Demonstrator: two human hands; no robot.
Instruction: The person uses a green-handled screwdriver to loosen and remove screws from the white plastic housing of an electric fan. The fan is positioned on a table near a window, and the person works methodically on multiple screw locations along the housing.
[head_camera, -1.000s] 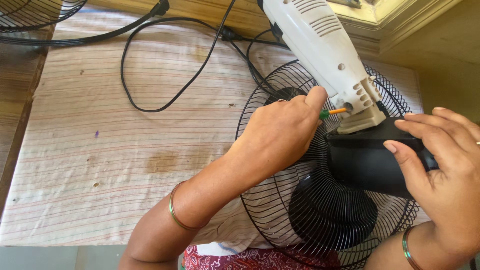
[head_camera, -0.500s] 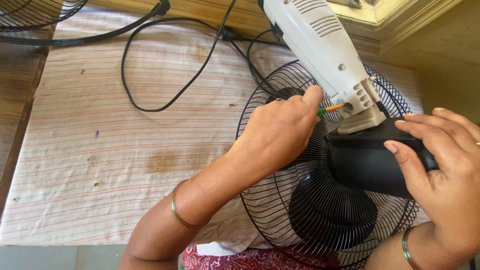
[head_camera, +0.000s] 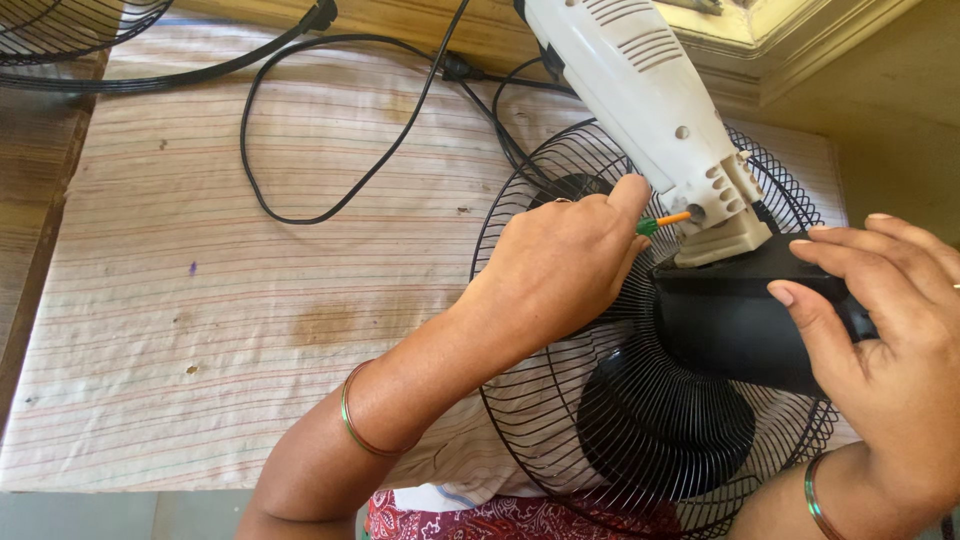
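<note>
A black wire fan guard (head_camera: 560, 420) lies face down on a striped cloth (head_camera: 250, 300). Its black motor housing (head_camera: 730, 320) sits on top, joined to a white stand neck (head_camera: 650, 100) that slants up and away. My left hand (head_camera: 560, 265) is closed around a small screwdriver (head_camera: 662, 222) with a green and orange shaft. The tip is set into a hole at the base of the white neck. My right hand (head_camera: 880, 340) grips the right side of the motor housing, fingers spread over it.
A black power cord (head_camera: 330, 150) loops over the cloth behind the fan. Part of another wire guard (head_camera: 70, 30) shows at the top left. A yellow wooden ledge (head_camera: 790, 40) runs along the back. A wooden edge (head_camera: 30, 260) borders the cloth at left.
My left hand has shifted very slightly on the screwdriver, which stays in the same hole. The right hand and the fan have not moved.
</note>
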